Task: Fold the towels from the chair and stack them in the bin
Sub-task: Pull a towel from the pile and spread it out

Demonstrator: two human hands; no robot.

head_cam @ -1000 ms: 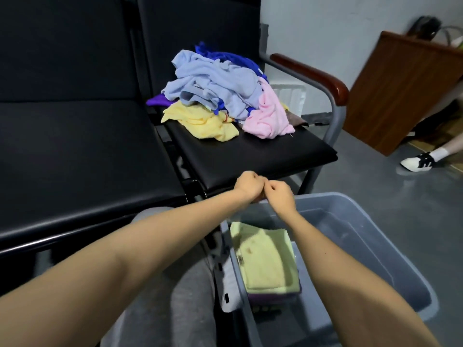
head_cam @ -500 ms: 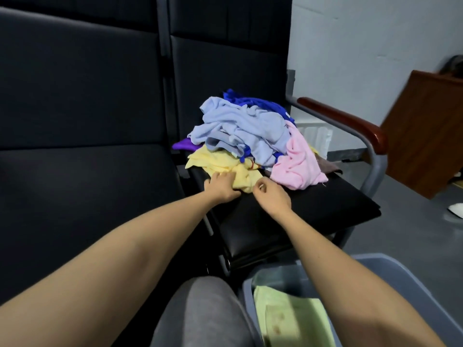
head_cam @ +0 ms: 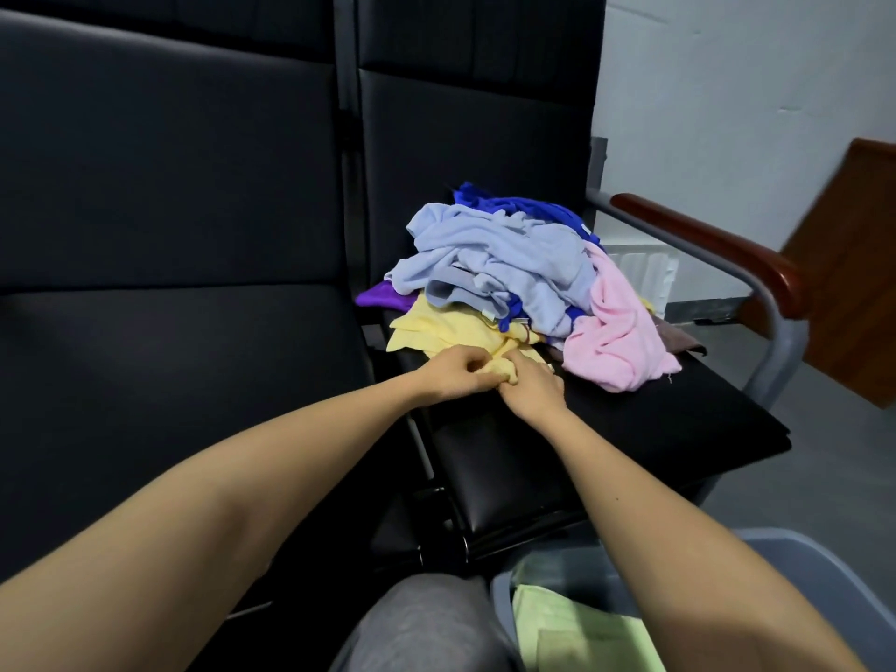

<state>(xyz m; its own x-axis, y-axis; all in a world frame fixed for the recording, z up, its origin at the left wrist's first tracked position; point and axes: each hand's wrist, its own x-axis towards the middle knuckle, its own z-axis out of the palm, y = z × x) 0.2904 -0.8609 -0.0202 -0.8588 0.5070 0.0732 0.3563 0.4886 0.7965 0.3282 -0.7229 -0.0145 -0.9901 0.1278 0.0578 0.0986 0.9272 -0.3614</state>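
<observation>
A heap of crumpled towels lies on the black chair seat (head_cam: 630,443): a yellow towel (head_cam: 436,329) at the front left, a light blue towel (head_cam: 504,264) on top, a pink towel (head_cam: 616,332) at the right, with dark blue and purple cloth behind. My left hand (head_cam: 451,375) and my right hand (head_cam: 531,383) meet at the yellow towel's near edge, and both grip a bunched fold of it. The grey bin (head_cam: 800,565) sits at the bottom right with a folded light green towel (head_cam: 577,637) inside.
A second black seat (head_cam: 169,380) stands to the left. The chair has a metal armrest with a wooden pad (head_cam: 712,244) on its right. A brown wooden panel (head_cam: 863,264) leans at the far right. My grey-clad knee (head_cam: 422,623) is at the bottom.
Both hands rose from above the bin to the pile and closed on the yellow towel's front edge. The view tilted up, so less of the bin shows.
</observation>
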